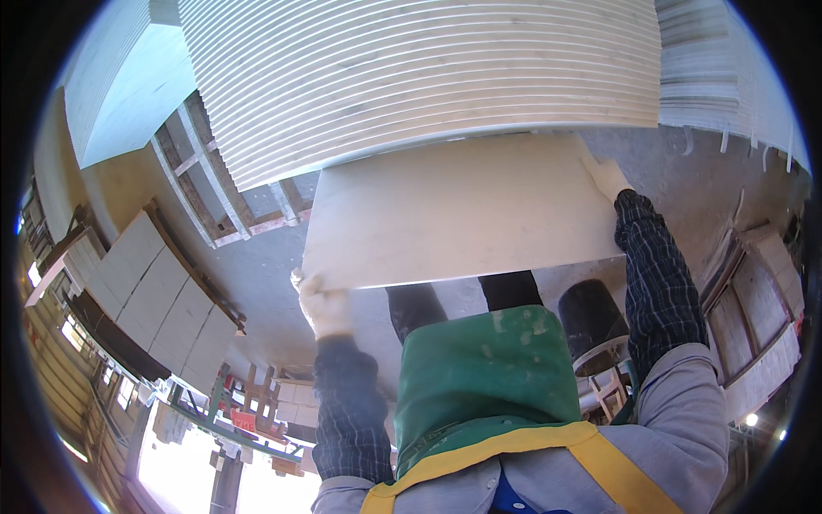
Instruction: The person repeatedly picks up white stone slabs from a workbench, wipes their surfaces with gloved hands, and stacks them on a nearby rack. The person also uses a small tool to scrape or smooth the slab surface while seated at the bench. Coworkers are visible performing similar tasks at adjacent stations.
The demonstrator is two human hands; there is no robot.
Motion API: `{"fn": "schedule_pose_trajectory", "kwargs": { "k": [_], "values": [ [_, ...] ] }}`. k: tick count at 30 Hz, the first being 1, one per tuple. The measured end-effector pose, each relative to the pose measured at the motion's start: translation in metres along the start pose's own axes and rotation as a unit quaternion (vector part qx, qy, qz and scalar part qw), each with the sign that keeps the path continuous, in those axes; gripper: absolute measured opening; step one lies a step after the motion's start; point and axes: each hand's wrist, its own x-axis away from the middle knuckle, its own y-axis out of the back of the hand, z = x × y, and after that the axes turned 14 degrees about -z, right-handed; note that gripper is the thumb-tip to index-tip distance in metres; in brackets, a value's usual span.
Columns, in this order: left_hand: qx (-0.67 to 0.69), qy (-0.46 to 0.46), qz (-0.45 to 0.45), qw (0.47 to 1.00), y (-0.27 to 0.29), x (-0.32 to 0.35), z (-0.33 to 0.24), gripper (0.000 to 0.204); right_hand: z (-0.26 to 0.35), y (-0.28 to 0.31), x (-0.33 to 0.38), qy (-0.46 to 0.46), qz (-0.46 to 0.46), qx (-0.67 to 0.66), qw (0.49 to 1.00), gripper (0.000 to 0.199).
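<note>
Large pale flat rectangular board point(462, 210) held level over grey floor, far edge tucked under tall stack of white ribbed sheets point(428, 77); gloved left hand point(321, 304) grips near-left corner; right hand point(606, 176) (gloved too) clasps right edge; green apron point(484, 377) below.

Hidden behind the slab

The pale slab point(462, 210) covers my fingertips on both hands; its far edge disappears under the stacked slabs point(419, 77), whose top runs off the picture's far edge.

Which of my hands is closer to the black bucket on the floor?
Right. The right hand grips the slab's far corner above the black bucket; the left hand holds the opposite corner, farther away.
</note>
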Motion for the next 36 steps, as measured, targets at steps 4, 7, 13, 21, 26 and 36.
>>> {"fn": "schedule_pose_trajectory", "kwargs": {
  "k": [4, 7, 13, 21, 26, 36],
  "values": [
    [0.008, 0.017, 0.018, 1.000, 0.002, -0.013, 0.000, 0.051, -0.001, -0.005, -0.014, -0.018, -0.014, -0.024, 0.999, 0.070],
    [-0.005, 0.000, 0.003, 1.000, 0.003, -0.017, -0.002, 0.054, 0.000, -0.013, -0.022, -0.024, -0.008, 0.002, 1.000, 0.073],
    [-0.007, -0.010, -0.019, 1.000, -0.008, -0.015, -0.003, 0.055, -0.001, 0.011, -0.016, 0.099, 0.088, 0.043, 0.990, 0.051],
    [0.107, 0.070, 0.033, 0.991, -0.067, -0.003, -0.039, 0.052, 0.013, 0.052, 0.104, -0.142, 0.137, -0.731, 0.653, 0.061],
    [0.106, -0.017, -0.058, 0.993, -0.107, -0.002, -0.054, 0.049, 0.060, 0.038, 0.161, -0.199, -0.001, -0.850, 0.489, 0.059],
    [-0.456, -0.415, 0.335, 0.712, -0.059, -0.030, -0.068, 0.010, 0.019, -0.131, 0.325, -0.335, -0.022, -0.674, 0.658, 0.041]
  ]
}}
